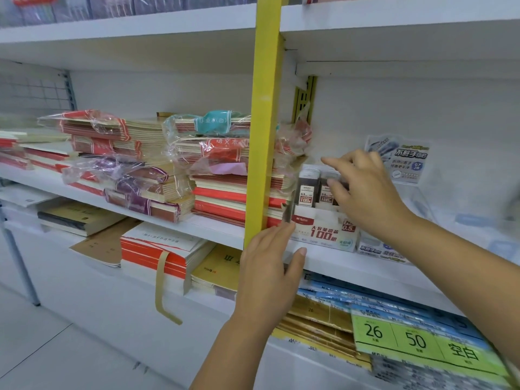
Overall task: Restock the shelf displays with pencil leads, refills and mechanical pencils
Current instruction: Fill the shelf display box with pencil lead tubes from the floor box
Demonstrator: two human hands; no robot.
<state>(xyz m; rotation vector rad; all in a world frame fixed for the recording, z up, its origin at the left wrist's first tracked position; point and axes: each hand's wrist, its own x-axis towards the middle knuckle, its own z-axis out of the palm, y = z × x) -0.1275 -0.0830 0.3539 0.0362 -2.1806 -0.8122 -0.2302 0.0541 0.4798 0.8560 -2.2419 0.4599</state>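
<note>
A white pencil lead display box (pixel 323 233), printed with a red "100" and "0.5", stands on the white shelf (pixel 351 266) just right of a yellow post. Dark lead tubes (pixel 308 188) stand upright in it. My right hand (pixel 365 192) reaches in from the right; its thumb and forefinger pinch the top of the second tube, which it largely covers. My left hand (pixel 271 266) rests against the shelf's front edge with straight fingers, fingertips touching the box's lower left corner and thumb spread to the right.
The yellow post (pixel 266 122) rises beside my left hand. Plastic-wrapped exercise book stacks (pixel 219 170) fill the shelf to the left. A smaller blue-printed box (pixel 380 250) and a promo card (pixel 399 160) stand on the right. A green price label (pixel 422 342) hangs on the shelf below.
</note>
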